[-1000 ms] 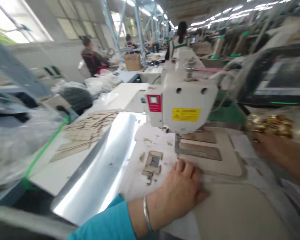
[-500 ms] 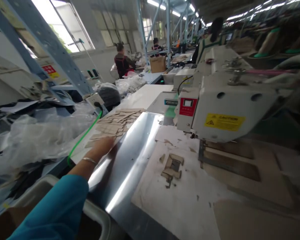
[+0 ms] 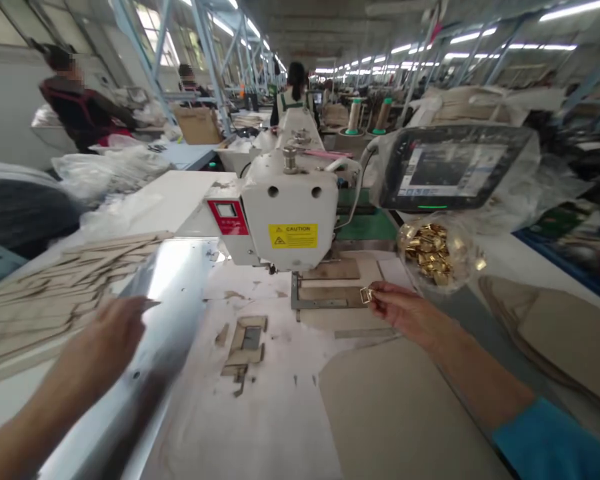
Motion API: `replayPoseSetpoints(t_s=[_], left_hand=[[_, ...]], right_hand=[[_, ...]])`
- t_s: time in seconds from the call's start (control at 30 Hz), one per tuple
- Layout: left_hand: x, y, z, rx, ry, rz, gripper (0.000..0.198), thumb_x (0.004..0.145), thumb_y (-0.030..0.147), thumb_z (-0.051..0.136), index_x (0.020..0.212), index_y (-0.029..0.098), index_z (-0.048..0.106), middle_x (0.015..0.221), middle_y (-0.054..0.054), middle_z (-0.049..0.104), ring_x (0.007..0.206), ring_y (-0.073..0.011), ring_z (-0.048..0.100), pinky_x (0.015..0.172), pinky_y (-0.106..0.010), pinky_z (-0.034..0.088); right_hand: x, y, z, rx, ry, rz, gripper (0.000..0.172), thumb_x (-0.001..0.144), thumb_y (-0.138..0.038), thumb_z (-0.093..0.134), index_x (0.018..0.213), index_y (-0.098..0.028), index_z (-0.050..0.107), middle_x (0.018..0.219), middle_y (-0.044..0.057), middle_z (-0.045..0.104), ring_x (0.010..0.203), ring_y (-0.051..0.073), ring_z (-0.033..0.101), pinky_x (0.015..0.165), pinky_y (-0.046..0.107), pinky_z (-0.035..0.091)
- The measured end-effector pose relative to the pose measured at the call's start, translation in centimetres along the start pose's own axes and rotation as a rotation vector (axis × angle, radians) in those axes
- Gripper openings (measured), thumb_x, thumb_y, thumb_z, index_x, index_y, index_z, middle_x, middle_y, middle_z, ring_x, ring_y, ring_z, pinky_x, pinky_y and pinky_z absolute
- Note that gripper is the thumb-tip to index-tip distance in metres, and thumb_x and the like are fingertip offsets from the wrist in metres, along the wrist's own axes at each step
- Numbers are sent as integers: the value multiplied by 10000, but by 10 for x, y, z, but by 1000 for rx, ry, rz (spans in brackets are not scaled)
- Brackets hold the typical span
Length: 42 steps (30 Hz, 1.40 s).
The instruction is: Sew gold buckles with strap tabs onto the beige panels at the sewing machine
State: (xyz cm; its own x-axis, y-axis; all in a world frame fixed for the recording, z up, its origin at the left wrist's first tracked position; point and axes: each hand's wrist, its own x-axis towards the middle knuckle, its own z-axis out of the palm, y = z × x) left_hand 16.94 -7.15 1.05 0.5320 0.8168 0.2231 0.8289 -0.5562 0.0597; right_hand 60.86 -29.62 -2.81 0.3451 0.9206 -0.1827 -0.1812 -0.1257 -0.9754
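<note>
My right hand (image 3: 403,310) pinches a small gold square buckle (image 3: 365,295) in front of the sewing machine (image 3: 287,200). Below the machine head lies a metal clamp frame (image 3: 295,293) over beige pieces. Over the shiny metal plate (image 3: 173,283) hangs my left hand (image 3: 103,343), blurred, its fingers drawn together; whatever is between them cannot be made out. Flat beige strips (image 3: 75,280) lie in an overlapping heap left of that hand. On the white work surface sits a small rectangular fixture (image 3: 245,343) with beige edges. A large beige panel (image 3: 380,413) lies in front of my right forearm.
A clear bag of gold buckles (image 3: 433,253) lies right of the machine, below a plastic-wrapped screen (image 3: 445,170). More beige panels (image 3: 565,333) are stacked at the right. Plastic bags (image 3: 110,170) lie at the back left. Several people work farther off.
The view has swung to the right. My left hand has come away from the strips and is now above the metal plate. My right hand, holding the buckle, has come into view.
</note>
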Motion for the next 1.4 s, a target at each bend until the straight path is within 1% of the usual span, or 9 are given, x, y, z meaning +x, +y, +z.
replayPoseSetpoints(t_s=[0.1, 0.2, 0.3, 0.4, 0.57, 0.77, 1.03, 1.23, 1.4], left_hand=[[-2, 98, 4, -225, -147, 122, 347, 951, 324, 304, 1259, 239, 442, 1152, -54, 661, 921, -226, 684, 821, -368, 543], [1, 186, 4, -389, -288, 293, 295, 973, 244, 318, 1223, 205, 470, 1017, -62, 712, 881, -218, 705, 776, -332, 548], [6, 242, 5, -394, -355, 329, 216, 974, 208, 382, 1153, 176, 498, 893, -72, 726, 826, -229, 718, 723, -327, 555], [12, 271, 12, -317, -329, 342, 161, 979, 209, 392, 1080, 167, 510, 853, -87, 722, 778, -252, 724, 656, -337, 560], [14, 290, 29, -198, -210, 417, 119, 946, 123, 417, 1005, 163, 512, 796, -89, 700, 770, -255, 725, 635, -319, 555], [17, 297, 43, -218, -132, 457, 130, 930, 89, 430, 1025, 159, 485, 892, -73, 685, 802, -223, 696, 681, -319, 557], [37, 310, 64, -155, 87, 834, 245, 1001, 251, 337, 1166, 126, 466, 969, -83, 643, 834, -232, 647, 695, -356, 532], [57, 313, 62, -214, 120, 747, 197, 987, 248, 385, 1073, 145, 529, 962, -80, 640, 917, -231, 619, 805, -354, 489], [43, 300, 71, -217, 88, 561, 414, 978, 320, 435, 1329, 102, 468, 1345, -142, 558, 1259, -279, 498, 1072, -421, 375]], right_hand=[[-3, 0, 8, 25, -24, 33, 292, 730, -404, 747, 855, -200, 579, 800, 35, 653, 700, 153, 632, 617, 284, 534], [-7, 0, 16, 53, 4, 36, 323, 690, -384, 792, 846, -201, 577, 747, -8, 618, 686, 137, 622, 641, 277, 526], [-9, 1, 21, -34, 9, -32, 333, 722, -394, 772, 925, -192, 601, 781, -3, 635, 700, 137, 627, 697, 299, 534], [-9, 4, 23, -176, -21, -129, 263, 791, -379, 697, 942, -194, 586, 831, 16, 655, 734, 148, 640, 752, 325, 542], [-13, 10, 26, -446, 23, -396, 151, 876, -265, 555, 1020, -221, 571, 939, 48, 666, 865, 179, 659, 818, 349, 547], [-20, 7, 35, -760, 84, -616, 300, 843, -128, 480, 1116, -218, 569, 1086, 77, 667, 984, 208, 644, 884, 371, 516], [-14, -2, 32, -692, 131, -192, 141, 772, -241, 459, 885, -220, 541, 810, 23, 635, 766, 203, 602, 683, 326, 475], [-1, -19, 20, -580, 60, 42, 255, 785, -453, 540, 767, -198, 543, 613, -24, 525, 574, 127, 475, 524, 236, 353], [24, -31, 0, -590, 33, 118, 381, 698, -558, 636, 745, -191, 544, 480, -75, 399, 451, 76, 326, 448, 208, 220]])
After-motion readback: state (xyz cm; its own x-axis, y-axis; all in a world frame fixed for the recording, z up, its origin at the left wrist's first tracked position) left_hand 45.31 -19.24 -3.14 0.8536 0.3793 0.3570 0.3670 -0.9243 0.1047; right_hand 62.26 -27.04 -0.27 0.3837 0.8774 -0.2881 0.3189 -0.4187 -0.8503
